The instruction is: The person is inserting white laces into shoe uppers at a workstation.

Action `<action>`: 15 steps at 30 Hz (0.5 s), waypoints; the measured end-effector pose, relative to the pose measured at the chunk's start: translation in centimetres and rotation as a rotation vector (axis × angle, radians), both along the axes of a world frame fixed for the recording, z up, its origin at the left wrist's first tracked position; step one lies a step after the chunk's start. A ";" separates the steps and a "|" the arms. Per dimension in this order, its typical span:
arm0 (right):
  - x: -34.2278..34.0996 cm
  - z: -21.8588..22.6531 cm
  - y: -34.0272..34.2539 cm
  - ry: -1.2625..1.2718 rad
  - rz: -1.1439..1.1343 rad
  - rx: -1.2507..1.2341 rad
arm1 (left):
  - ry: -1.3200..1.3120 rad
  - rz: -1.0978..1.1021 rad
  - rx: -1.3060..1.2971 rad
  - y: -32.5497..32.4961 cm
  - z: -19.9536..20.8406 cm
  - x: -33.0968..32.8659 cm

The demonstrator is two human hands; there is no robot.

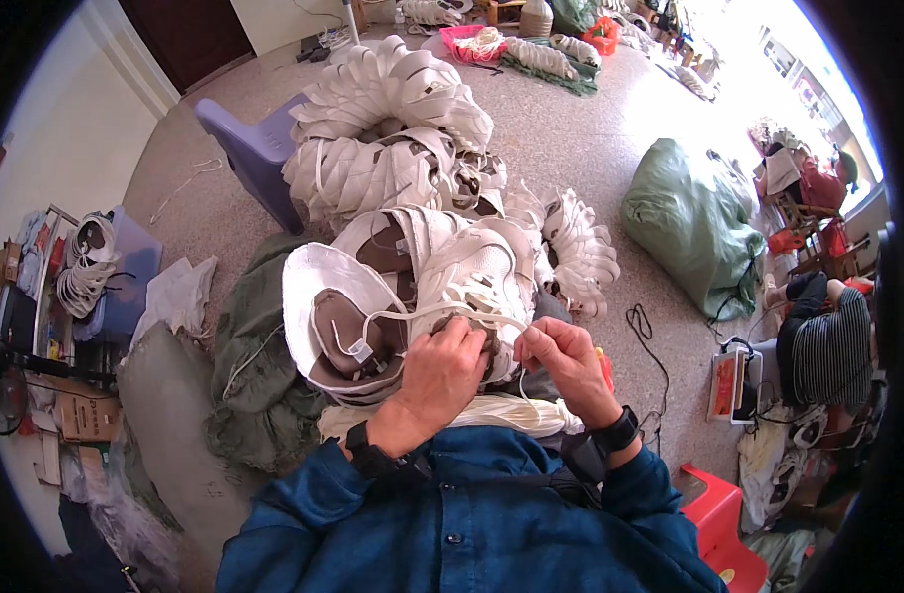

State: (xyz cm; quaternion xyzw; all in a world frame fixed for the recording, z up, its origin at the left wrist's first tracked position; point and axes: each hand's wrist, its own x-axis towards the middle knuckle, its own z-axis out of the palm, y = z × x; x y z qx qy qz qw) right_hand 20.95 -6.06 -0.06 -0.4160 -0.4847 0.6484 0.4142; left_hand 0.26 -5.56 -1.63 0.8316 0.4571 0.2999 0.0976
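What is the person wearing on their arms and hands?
Both arms have dark blue sleeves from a buttoned shirt, pushed back from the wrists. The left hand and the right hand are bare, with no gloves. Each wrist has a black band like a watch: the left band and the right band.
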 end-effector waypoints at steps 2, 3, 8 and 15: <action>-0.6 -0.2 -0.2 -0.091 -0.041 0.031 | 0.013 -0.007 -0.014 0.1 -0.1 0.0; -0.9 -0.5 -0.3 -0.177 -0.099 0.137 | 0.011 -0.012 -0.001 0.1 -0.1 0.0; -3.0 -0.9 -0.2 -0.678 -0.201 0.508 | -0.017 -0.025 0.024 0.0 0.3 -1.0; -3.8 -0.9 -0.5 -0.700 -0.245 0.438 | 0.265 -0.058 0.136 -0.9 2.8 -6.4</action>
